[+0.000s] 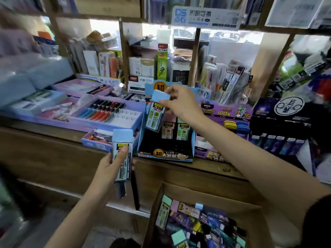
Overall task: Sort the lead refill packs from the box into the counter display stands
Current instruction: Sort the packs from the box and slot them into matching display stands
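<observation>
My right hand (pixel 179 102) pinches the light-blue top of a lead refill pack (pixel 156 113), which hangs tilted over the back-left part of the blue counter display stand (pixel 192 142). A pink pack (pixel 168 130) and a green pack (pixel 182 131) stand inside that stand. My left hand (pixel 111 163) grips a small stack of blue-topped refill packs (pixel 122 149) upright, in front of the counter edge. A cardboard box (pixel 211 196) at the lower right holds several mixed packs in blue, purple, green and pink.
A purple display stand (pixel 225 111) with erasers sits right of the blue one. Purple pen trays (pixel 107 111) lie to the left on the wooden counter (pixel 53 133). A dark display (pixel 279 122) stands at the far right. Wooden shelves packed with stationery rise behind.
</observation>
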Available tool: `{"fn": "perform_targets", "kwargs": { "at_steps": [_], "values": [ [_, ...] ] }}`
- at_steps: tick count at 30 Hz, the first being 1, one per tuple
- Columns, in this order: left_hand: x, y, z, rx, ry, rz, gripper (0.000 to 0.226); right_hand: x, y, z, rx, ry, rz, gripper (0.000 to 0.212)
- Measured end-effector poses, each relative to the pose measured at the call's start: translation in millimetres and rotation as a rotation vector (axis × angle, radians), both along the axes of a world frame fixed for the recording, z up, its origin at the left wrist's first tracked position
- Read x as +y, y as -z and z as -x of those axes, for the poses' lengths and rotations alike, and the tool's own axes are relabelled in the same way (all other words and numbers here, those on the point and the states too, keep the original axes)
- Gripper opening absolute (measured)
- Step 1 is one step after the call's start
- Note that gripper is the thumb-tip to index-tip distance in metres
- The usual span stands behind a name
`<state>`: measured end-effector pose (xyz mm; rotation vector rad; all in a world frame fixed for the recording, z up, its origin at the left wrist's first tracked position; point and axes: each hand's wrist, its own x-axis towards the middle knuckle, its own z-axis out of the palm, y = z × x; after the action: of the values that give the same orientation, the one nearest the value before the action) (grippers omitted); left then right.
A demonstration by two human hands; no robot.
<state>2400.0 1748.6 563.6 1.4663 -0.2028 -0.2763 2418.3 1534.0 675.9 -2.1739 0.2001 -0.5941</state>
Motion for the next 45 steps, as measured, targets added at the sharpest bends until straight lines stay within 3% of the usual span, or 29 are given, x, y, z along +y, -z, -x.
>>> {"fn": "perform_targets", "kwargs": {
  "at_steps": [8, 18, 25, 31, 34, 36, 38, 42, 45],
  "values": [
    [20.2, 12.2, -10.2, 0.054, -0.03, 0.035, 0.038, 3.2, 20.7, -33.4, 0.017, 0.033, 0.394, 0.019],
    [28.4, 21.6, -13.0, 0.118, -0.071, 0.088, 0.041, -1.6, 30.3, -38.5, 0.095, -0.069, 0.317, 0.022],
    [25.5, 21.2, -11.0, 0.121, -0.069, 0.093, 0.045, 0.6, 52.5, -43.5, 0.014, -0.013, 0.685, 0.025],
    [15.8, 10.7, -5.1, 0.108, -0.011, 0.127, 0.04, 2.4, 46.3, -32.5, -0.06, 0.059, 0.772, 0.025],
    [9.0, 4.6, -1.3, 0.079, 0.028, 0.138, 0.038, 20.9, 32.9, -11.5, -0.056, -0.115, 0.454, 0.023],
    [4.2, 1.7, 0.8, 0.067, 0.054, 0.148, 0.035, 34.8, 24.3, 4.7, 0.085, -0.318, 0.153, 0.023],
    [-0.8, -0.6, 3.1, 0.056, 0.08, 0.146, 0.035, 44.7, 21.2, 17.4, 0.215, -0.46, -0.026, 0.019],
    [-5.3, 0.6, 5.6, 0.038, 0.095, 0.144, 0.041, 54.0, 27.5, 28.4, 0.295, -0.501, -0.108, 0.016],
    [-6.2, 2.5, 1.6, 0.105, 0.093, 0.131, 0.058, 48.7, 25.6, 30.8, 0.263, -0.444, -0.103, 0.012]
  ]
}}
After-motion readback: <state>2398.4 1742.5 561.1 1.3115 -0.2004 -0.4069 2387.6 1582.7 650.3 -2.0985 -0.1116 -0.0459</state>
